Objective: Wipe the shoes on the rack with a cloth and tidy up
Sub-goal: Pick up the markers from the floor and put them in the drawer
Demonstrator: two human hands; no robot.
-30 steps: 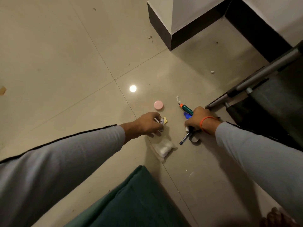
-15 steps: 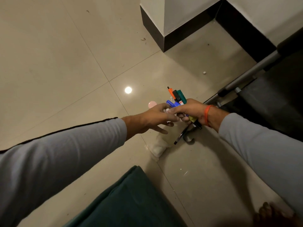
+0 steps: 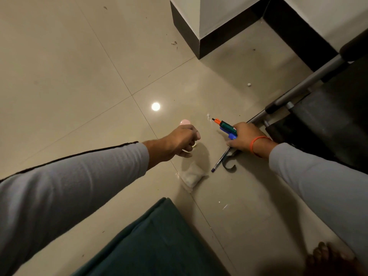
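Observation:
My right hand (image 3: 246,138) grips a bunch of markers (image 3: 227,127), one green with an orange tip and one blue, low over the floor beside the shoe rack's grey tube (image 3: 298,92). A dark pen (image 3: 219,162) and a dark hook (image 3: 230,166) lie just below that hand. My left hand (image 3: 182,140) is curled round a small pale object (image 3: 188,150); what it is I cannot tell. A pink round lid (image 3: 185,122) shows partly behind its knuckles. No shoes or wiping cloth are clearly visible.
A clear plastic bag with white contents (image 3: 192,176) lies on the tiled floor between my arms. Dark green fabric (image 3: 159,236) fills the bottom centre. A bare foot (image 3: 328,259) is at bottom right. A white pillar with a black skirting (image 3: 199,36) stands ahead.
Half a second ago both hands met above the floor with the markers raised. Now my right hand is down by the pen, and my left hand has drawn away to the left.

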